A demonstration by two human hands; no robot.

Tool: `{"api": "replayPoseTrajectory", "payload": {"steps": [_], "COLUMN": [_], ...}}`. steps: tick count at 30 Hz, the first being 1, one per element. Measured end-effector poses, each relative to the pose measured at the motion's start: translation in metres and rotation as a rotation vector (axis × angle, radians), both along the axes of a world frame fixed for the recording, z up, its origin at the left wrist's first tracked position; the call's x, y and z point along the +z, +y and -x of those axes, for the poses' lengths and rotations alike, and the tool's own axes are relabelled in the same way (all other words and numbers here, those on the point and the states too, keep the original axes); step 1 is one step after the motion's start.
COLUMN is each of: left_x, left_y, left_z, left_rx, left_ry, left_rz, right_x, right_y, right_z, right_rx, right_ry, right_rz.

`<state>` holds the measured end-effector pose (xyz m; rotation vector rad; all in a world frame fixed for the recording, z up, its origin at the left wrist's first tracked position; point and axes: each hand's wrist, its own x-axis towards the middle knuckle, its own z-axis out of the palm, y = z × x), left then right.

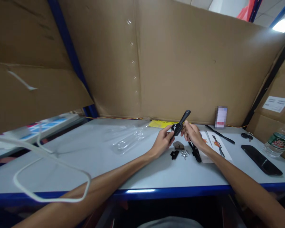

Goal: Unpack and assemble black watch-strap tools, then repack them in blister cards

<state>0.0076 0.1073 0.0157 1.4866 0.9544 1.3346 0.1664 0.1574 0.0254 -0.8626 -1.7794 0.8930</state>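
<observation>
Head view | clear plastic bag [128,139] lies left on tabletop [85,164] | left hand [162,141] pinches base of black lever handle [180,123], held above tabletop | right hand [192,134] fingers closed on it too, seemingly | risk: a slipped pinch could drop it onto loose screws [184,153] beneath, scattering them.

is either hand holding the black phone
No, the black phone lies on the table, apart from the left hand and right hand, which both hold a black handle-like part.
</observation>
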Motion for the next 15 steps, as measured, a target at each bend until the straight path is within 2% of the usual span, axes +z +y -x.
{"api": "replayPoseTrajectory", "payload": {"steps": [8,15], "left_x": [-0.0096,-0.0065], "left_y": [0.0008,-0.0011], "left_z": [0.0009,0.0002], "left_rx": [0.008,-0.019], "left_ry": [0.141,0.121], "left_rz": [-0.161,-0.132], "right_x": [0.0053,0.0055], "right_y": [-0.0048,-0.0073], "right_z": [-0.0008,0.0027], "right_rx": [-0.021,-0.08], "right_ry": [-0.076,-0.083], "right_rz": [-0.016,-0.065]}}
